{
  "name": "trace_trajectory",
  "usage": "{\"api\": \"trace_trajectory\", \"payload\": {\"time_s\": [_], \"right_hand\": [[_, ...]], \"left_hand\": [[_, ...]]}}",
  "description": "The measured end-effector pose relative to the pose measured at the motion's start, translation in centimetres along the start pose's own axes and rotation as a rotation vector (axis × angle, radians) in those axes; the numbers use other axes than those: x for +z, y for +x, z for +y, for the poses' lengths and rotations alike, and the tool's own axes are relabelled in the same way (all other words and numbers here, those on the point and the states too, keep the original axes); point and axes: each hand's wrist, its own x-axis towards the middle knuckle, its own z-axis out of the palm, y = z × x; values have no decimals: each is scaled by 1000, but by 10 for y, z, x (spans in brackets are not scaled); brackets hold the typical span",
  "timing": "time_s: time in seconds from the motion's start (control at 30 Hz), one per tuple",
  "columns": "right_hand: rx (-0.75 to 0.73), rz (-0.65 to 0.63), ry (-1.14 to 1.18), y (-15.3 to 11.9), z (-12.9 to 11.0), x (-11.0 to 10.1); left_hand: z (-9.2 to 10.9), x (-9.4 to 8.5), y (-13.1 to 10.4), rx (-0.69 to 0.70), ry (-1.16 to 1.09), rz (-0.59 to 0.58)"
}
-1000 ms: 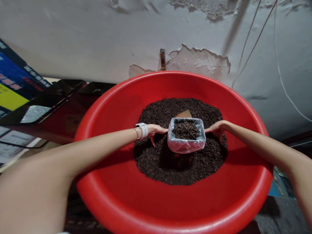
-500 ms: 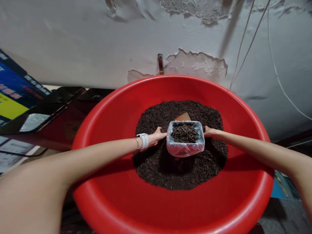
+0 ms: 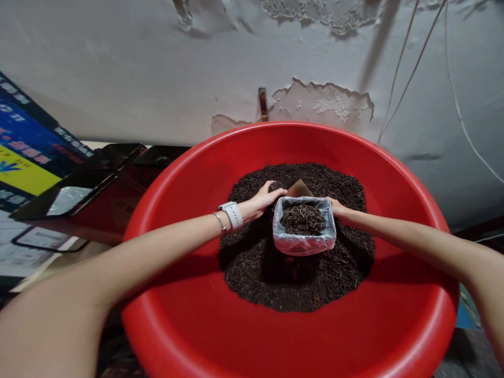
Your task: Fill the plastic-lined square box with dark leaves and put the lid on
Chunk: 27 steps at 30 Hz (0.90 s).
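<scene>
A plastic-lined box [image 3: 305, 244] holds dark, dry leaf-like bits and sits over a pile of the same material [image 3: 252, 283] in a big red basin [image 3: 189, 325]. At the box's right rim my right hand [image 3: 337, 209] is closed, gripping its side. My left hand [image 3: 264, 201] has its fingers spread, with the fingertips near the box's back left corner; whether they touch it is unclear. A white-strapped watch and a bracelet are on the left wrist. Behind the box, a golden-brown flap [image 3: 301, 188] sticks up.
A grey wall [image 3: 137, 68] with peeling paint rises behind the basin, and thin cords [image 3: 405, 79] hang at the right. Dark open boxes [image 3: 118, 194] and a blue printed box [image 3: 31, 136] stand at the left.
My left hand has shifted from the box's left side up toward its back left corner, fingers now more spread. The view has shifted slightly, and the flap behind the box looks more tilted.
</scene>
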Motion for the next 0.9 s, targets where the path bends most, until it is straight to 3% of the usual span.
{"api": "trace_trajectory", "payload": {"time_s": [0.17,0.33,0.53,0.9], "right_hand": [[-17,44,156,-1,-42,0],[-230,14,364,-25,-89,-16],[-359,-75,425,-62,-111,-14],[-346,-79,365,-64,-110,-11]], "left_hand": [[41,-5,-7,167,-268,-25],[68,-3,-40,286,-400,-161],[70,4,-60,455,-363,-257],[62,6,-60,481,-272,-277]]}}
